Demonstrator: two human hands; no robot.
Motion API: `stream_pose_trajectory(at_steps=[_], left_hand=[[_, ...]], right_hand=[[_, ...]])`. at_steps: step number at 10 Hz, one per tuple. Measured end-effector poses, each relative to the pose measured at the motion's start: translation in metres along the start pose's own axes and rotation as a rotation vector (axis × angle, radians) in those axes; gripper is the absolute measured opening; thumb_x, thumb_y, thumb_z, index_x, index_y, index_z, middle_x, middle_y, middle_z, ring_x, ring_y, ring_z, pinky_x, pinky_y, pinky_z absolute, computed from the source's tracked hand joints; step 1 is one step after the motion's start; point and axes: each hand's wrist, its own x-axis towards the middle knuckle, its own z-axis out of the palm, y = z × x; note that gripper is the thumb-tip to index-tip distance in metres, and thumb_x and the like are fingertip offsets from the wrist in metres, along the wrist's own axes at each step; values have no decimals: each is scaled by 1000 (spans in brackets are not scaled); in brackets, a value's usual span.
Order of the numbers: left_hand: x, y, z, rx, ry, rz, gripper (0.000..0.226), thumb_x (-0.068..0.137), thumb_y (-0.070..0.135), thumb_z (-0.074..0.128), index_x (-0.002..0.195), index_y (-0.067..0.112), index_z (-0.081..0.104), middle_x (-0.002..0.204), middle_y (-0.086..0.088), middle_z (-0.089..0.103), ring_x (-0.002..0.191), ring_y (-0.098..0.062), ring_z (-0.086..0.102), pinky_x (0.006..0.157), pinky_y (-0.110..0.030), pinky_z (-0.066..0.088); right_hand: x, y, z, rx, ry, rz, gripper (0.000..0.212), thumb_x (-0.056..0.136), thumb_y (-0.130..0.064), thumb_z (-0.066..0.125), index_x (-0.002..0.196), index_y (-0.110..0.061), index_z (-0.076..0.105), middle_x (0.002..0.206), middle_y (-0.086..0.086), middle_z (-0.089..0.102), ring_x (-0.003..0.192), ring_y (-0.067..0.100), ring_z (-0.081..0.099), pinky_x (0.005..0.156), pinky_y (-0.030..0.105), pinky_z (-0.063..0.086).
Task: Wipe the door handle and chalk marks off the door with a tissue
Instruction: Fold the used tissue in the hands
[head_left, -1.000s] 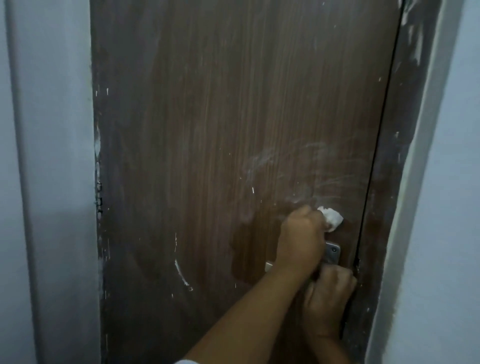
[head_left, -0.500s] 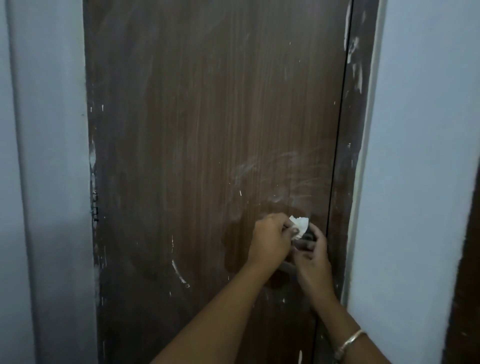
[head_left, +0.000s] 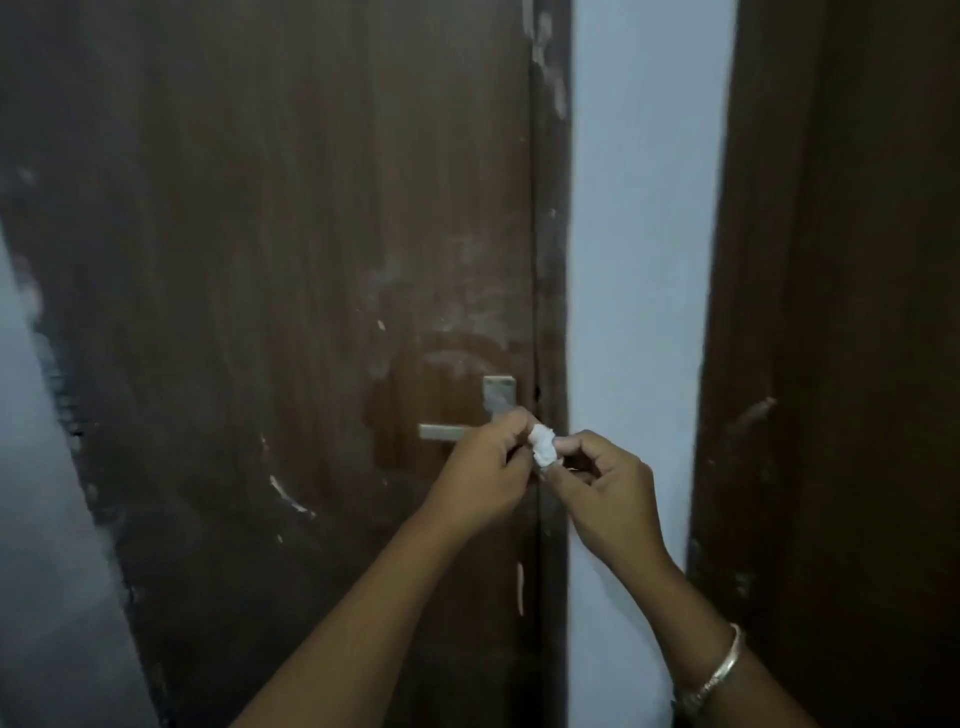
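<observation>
A dark brown wooden door (head_left: 260, 234) fills the left and middle. Its metal lever handle (head_left: 441, 431) and back plate (head_left: 500, 396) sit near the right edge. Smeared chalk marks (head_left: 457, 312) lie above the handle, and a short white streak (head_left: 288, 493) lies lower left. A small crumpled white tissue (head_left: 543, 449) is held just in front of the handle's right end. My left hand (head_left: 480, 478) and my right hand (head_left: 602, 486) both pinch the tissue between their fingertips. My left hand covers part of the lever.
A brown door frame strip (head_left: 550, 208) borders the door on the right. A pale blue wall (head_left: 644, 260) follows, then a second dark brown panel (head_left: 841, 312) at the far right. Pale wall (head_left: 31, 519) shows at the lower left. A bangle (head_left: 719, 673) circles my right wrist.
My hands have drawn back slightly from the door, uncovering the handle and plate. My right hand came up from below and now shares the tissue. The view has swung to the right.
</observation>
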Motion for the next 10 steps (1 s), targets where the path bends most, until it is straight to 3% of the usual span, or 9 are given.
stream_pose_trajectory(at_steps=[1, 2, 3, 4, 5, 7, 8, 9, 10], left_hand=[[-25, 15, 52, 17, -120, 47, 20, 82, 0, 51, 81, 17, 60, 65, 12, 61, 60, -6, 57, 58, -25, 47], [-58, 36, 119, -36, -284, 95, 22, 81, -2, 53, 85, 16, 65, 68, 17, 64, 64, 1, 58, 63, -17, 47], [-100, 61, 189, -99, -450, 80, 24, 84, 6, 57, 103, 21, 59, 78, 8, 67, 65, -2, 57, 61, -12, 43], [-152, 91, 256, -264, -736, -41, 26, 86, 14, 59, 99, 34, 50, 81, 9, 67, 70, 1, 62, 63, -14, 48], [-207, 123, 312, -447, -1023, -228, 21, 88, 14, 60, 96, 33, 55, 88, 7, 68, 74, -2, 65, 68, -21, 54], [-298, 157, 380, -564, -1488, -471, 54, 92, 8, 54, 135, 35, 36, 124, 6, 54, 104, -6, 58, 86, -28, 50], [-316, 159, 396, -452, -1603, -495, 66, 94, 10, 52, 147, 28, 17, 150, -2, 33, 119, -12, 50, 95, -28, 46], [-320, 147, 400, -339, -1678, -511, 64, 96, 14, 50, 148, 28, 15, 155, -2, 21, 134, -21, 37, 106, -39, 38], [-314, 135, 399, -316, -1665, -523, 62, 96, 15, 50, 148, 27, 17, 155, -1, 23, 135, -20, 36, 105, -39, 38]], right_hand=[[-52, 14, -49, -156, 59, 50, 9, 81, -18, 72, 83, -12, 65, 68, -11, 65, 59, 0, 59, 55, 14, 43], [-119, 24, -109, -264, 91, 143, 23, 85, -9, 63, 106, -18, 58, 80, -8, 68, 68, -1, 62, 62, 12, 45], [-191, 24, -165, -464, 84, 199, 28, 87, -4, 55, 111, -16, 63, 88, -4, 69, 72, -12, 55, 67, 0, 37], [-272, 24, -218, -568, 176, 350, 21, 85, -2, 58, 103, -9, 68, 97, 2, 69, 79, -18, 52, 68, -1, 37], [-352, 23, -262, -653, 277, 542, 23, 84, -3, 62, 103, -15, 69, 103, -6, 56, 84, -2, 56, 71, 6, 45], [-460, 12, -316, -738, 342, 768, 24, 84, -13, 61, 107, -22, 65, 93, -7, 58, 72, 5, 56, 61, 15, 46], [-491, 22, -331, -798, 260, 943, 30, 87, -15, 61, 116, -20, 56, 101, 0, 61, 79, 13, 62, 63, 28, 49], [-518, 37, -342, -822, -53, 1248, 52, 90, -22, 59, 139, -23, 38, 121, 11, 56, 90, 27, 62, 68, 29, 44], [-517, 45, -344, -780, -71, 1273, 43, 92, -20, 57, 133, -18, 46, 119, 11, 61, 96, 25, 62, 76, 33, 51]])
